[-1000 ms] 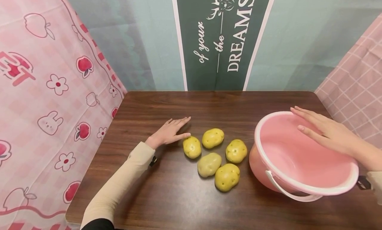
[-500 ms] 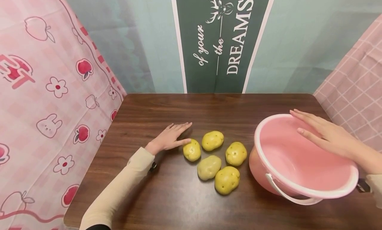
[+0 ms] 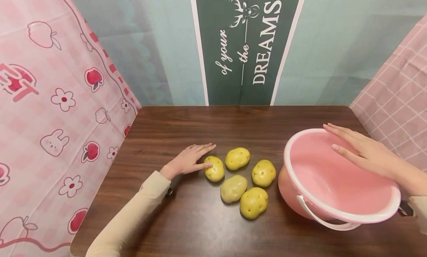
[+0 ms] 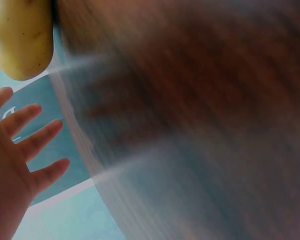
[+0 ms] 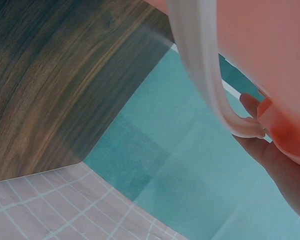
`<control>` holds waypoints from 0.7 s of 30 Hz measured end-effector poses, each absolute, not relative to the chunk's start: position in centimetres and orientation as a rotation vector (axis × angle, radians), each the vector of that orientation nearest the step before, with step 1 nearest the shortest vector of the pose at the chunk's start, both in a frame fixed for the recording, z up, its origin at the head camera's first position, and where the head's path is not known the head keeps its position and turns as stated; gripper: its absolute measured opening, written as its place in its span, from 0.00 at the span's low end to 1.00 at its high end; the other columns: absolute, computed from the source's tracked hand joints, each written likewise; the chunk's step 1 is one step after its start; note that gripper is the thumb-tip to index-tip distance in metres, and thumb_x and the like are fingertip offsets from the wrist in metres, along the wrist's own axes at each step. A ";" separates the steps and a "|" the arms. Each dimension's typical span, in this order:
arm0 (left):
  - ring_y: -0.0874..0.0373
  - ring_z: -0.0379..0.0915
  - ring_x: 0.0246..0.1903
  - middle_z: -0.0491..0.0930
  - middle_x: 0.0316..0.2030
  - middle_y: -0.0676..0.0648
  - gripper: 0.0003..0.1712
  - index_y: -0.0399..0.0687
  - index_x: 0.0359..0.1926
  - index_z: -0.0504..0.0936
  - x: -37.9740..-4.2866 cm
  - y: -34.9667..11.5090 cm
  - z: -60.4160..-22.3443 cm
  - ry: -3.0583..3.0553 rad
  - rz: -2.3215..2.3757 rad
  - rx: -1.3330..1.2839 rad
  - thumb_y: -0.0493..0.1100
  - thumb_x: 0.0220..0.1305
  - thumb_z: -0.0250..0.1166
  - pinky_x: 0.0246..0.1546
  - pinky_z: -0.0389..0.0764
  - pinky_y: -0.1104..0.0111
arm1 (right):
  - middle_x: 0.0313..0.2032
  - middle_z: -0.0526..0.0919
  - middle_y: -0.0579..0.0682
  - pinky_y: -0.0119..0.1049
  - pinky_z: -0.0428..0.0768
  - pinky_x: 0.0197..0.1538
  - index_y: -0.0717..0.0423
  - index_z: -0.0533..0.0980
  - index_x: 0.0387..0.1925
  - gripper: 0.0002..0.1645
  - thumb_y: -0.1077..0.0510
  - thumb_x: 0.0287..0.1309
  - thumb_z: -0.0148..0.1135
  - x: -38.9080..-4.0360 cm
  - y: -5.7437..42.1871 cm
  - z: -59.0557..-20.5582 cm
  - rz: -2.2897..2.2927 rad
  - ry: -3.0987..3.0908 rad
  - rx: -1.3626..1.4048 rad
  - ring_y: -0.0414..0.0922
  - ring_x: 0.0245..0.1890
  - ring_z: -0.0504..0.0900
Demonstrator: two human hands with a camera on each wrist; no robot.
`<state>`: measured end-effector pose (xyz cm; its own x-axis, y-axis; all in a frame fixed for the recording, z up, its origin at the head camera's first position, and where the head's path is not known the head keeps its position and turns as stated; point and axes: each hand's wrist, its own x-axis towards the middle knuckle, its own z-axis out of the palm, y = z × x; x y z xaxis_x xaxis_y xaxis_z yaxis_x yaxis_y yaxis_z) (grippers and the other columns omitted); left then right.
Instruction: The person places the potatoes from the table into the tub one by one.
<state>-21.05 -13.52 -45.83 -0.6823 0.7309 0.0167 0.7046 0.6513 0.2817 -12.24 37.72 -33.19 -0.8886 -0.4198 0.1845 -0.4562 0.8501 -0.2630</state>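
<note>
Beside the leftmost yellow potato (image 3: 214,169), my left hand (image 3: 190,160) hovers with straight fingers, its thumb overlapping that potato in the head view. In the left wrist view the fingers of this hand (image 4: 20,150) are spread, and a potato (image 4: 22,40) shows above them. My right hand (image 3: 370,151) lies across the far right rim of a pink bucket (image 3: 320,175), fingers extended and thumb over the opening. The right wrist view shows part of this hand (image 5: 287,177) behind the bucket's edge and white handle (image 5: 195,55).
Several more potatoes lie grouped mid-table, among them a paler one (image 3: 234,189) and one (image 3: 263,173) close to the bucket. The brown wooden table (image 3: 186,123) ends at a teal backdrop (image 3: 160,64). Pink patterned cloths (image 3: 83,123) hang at both sides.
My left hand has come slightly nearer the front, its thumb now lying over the leftmost potato. The head view has shifted a little; my right hand stays at the bucket.
</note>
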 end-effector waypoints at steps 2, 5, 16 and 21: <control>0.55 0.53 0.67 0.54 0.70 0.53 0.42 0.66 0.71 0.48 -20.9 -13.5 -45.9 2.766 0.402 1.219 0.74 0.60 0.41 0.64 0.57 0.51 | 0.68 0.59 0.46 0.19 0.39 0.66 0.38 0.54 0.70 0.40 0.55 0.60 0.58 -12.2 37.7 -33.2 0.463 -2.911 0.681 0.19 0.64 0.44; 0.54 0.54 0.66 0.54 0.69 0.52 0.42 0.65 0.71 0.50 -20.7 -13.5 -46.0 2.765 0.398 1.235 0.74 0.60 0.41 0.63 0.59 0.51 | 0.68 0.59 0.46 0.30 0.44 0.70 0.37 0.54 0.70 0.39 0.55 0.60 0.58 -12.1 37.7 -33.3 0.471 -2.923 0.664 0.18 0.64 0.44; 0.55 0.53 0.67 0.54 0.69 0.51 0.41 0.61 0.71 0.53 -20.0 -13.4 -46.0 2.739 0.407 1.266 0.73 0.62 0.41 0.62 0.60 0.52 | 0.68 0.59 0.46 0.27 0.42 0.69 0.37 0.53 0.70 0.40 0.54 0.60 0.58 -12.2 37.9 -33.4 0.477 -2.923 0.662 0.18 0.63 0.44; 0.57 0.52 0.67 0.54 0.70 0.51 0.41 0.62 0.71 0.53 -19.8 -13.4 -46.0 2.727 0.401 1.295 0.73 0.61 0.42 0.62 0.61 0.53 | 0.68 0.59 0.45 0.41 0.48 0.70 0.36 0.53 0.70 0.40 0.54 0.60 0.58 -12.1 37.9 -33.4 0.491 -2.936 0.646 0.17 0.63 0.44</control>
<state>-19.76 -13.39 -46.03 -0.6348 0.7722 0.0259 0.7470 0.6048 0.2761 -12.07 37.89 -33.42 -0.9057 -0.3927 0.1599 -0.4233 0.8585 -0.2895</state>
